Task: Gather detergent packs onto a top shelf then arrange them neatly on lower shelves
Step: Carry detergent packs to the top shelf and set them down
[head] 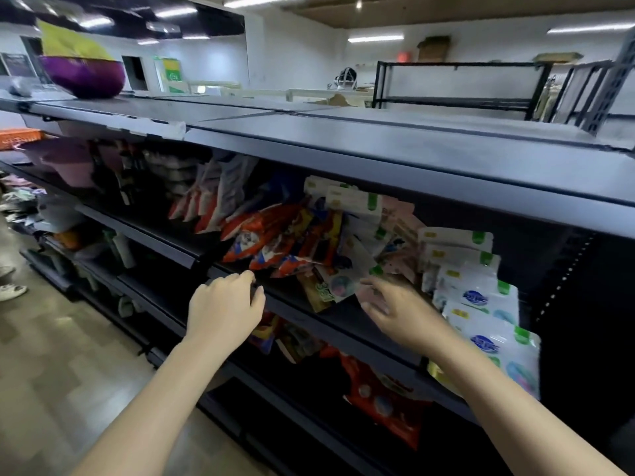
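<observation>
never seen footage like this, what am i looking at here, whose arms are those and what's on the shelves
This is a single picture from a wide-angle camera worn on a person's head, looking forward and down. There is no robot: the two bare arms are the wearer's own.

The left hand rests at the front edge of the dark metal middle shelf, fingers curled over it. The right hand reaches with loose fingers toward a tumbled heap of packs; it seems to hold nothing yet.

On that shelf lie orange-red plastic detergent packs and, to the right, white pouches with blue logos and green corners. The grey top shelf carries a purple bowl at far left.
</observation>
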The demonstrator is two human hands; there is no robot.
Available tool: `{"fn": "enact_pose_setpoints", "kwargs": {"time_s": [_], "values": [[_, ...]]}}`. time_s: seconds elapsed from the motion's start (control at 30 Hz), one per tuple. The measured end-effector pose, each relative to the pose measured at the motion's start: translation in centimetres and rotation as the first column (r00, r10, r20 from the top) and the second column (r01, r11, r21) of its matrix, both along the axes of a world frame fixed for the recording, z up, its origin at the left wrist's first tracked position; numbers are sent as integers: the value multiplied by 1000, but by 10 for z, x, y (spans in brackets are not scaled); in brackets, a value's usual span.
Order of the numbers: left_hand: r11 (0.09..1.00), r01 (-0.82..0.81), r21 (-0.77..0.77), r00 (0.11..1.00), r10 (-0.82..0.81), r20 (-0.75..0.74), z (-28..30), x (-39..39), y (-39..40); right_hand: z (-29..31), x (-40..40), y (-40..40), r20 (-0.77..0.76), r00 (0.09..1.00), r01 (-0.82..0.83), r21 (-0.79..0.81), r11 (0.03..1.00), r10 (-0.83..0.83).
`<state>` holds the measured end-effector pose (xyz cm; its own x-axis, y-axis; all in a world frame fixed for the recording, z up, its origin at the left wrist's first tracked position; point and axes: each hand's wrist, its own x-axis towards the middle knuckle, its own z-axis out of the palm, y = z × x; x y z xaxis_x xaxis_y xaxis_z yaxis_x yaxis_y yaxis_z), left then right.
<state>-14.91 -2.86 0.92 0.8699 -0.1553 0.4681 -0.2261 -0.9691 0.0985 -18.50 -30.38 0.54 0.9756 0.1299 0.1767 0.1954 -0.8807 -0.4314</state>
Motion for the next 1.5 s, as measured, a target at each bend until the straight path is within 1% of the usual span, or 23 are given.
{"fn": "enact_pose_setpoints", "kwargs": {"time_s": [0.07,0.1,0.13,0.23,0.3,0.33,0.47,0.53,0.6,0.7,0.77,0.83,0.93,0.97,1.0,1.07,1.1,1.13,1.2,1.3,1.4,1.47,1.5], "values": [[1000,-4,3,1000,4,7,-4,19,8,-5,22,5,-85,996,24,88,996,-16],[1000,-5,-1,1000,5,8,-5,28,11,-7,31,7,-108,993,47,97,994,-37],[1000,-1,-4,1000,1,6,-6,37,13,-9,41,9,-98,993,77,67,995,-70],[998,57,-14,998,-57,-1,-11,64,13,-11,66,17,6,986,169,-62,984,-169],[992,121,-21,992,-121,-24,-15,83,9,-13,81,21,-12,979,203,-66,977,-205],[987,157,-24,986,-158,-53,-17,94,5,-15,88,22,-39,974,224,-36,974,-225],[956,282,-83,932,-293,-212,-24,136,-11,-22,115,35,-126,949,307,178,935,-288],[930,356,-90,893,-367,-262,-35,156,-13,-26,133,44,-151,931,359,220,907,-332],[905,414,-100,849,-423,-317,-45,176,-12,-31,151,52,-194,895,436,194,879,-401],[912,376,-161,806,-408,-429,-50,203,-9,-42,172,68,-251,838,522,110,846,-484],[902,399,-165,792,-429,-435,-53,217,-5,-51,183,78,-294,779,575,-16,818,-553],[884,449,-126,781,-457,-425,-54,227,-1,-57,192,87,-338,738,611,-33,791,-584],[876,457,-155,732,-470,-492,-50,239,4,-58,200,91,-334,755,596,-14,803,-565],[876,457,-155,722,-467,-510,-49,241,5,-55,201,94,-315,759,606,24,795,-569],[874,466,-138,722,-466,-511,-50,243,5,-50,202,99,-303,759,626,99,774,-576],[866,482,-131,722,-478,-500,-54,245,5,-38,203,112,-290,758,652,326,684,-584],[864,477,-161,715,-488,-501,-55,246,6,-30,204,120,-280,762,642,436,631,-583],[862,462,-209,704,-499,-505,-57,248,7,-23,204,127,-248,770,623,488,611,-588],[851,423,-311,691,-525,-497,-58,253,9,-9,201,140,-158,775,597,504,624,-612],[805,381,-455,682,-577,-449,-57,259,12,7,190,150,-54,737,583,555,594,-674],[691,309,-653,680,-641,-357,-52,257,11,23,172,149,23,673,565,628,535,-739],[632,254,-732,714,-633,-299,-45,249,12,31,157,143,41,625,556,678,481,-780],[651,245,-718,761,-588,-274,-41,244,12,33,149,139,43,610,556,688,466,-791]]}}
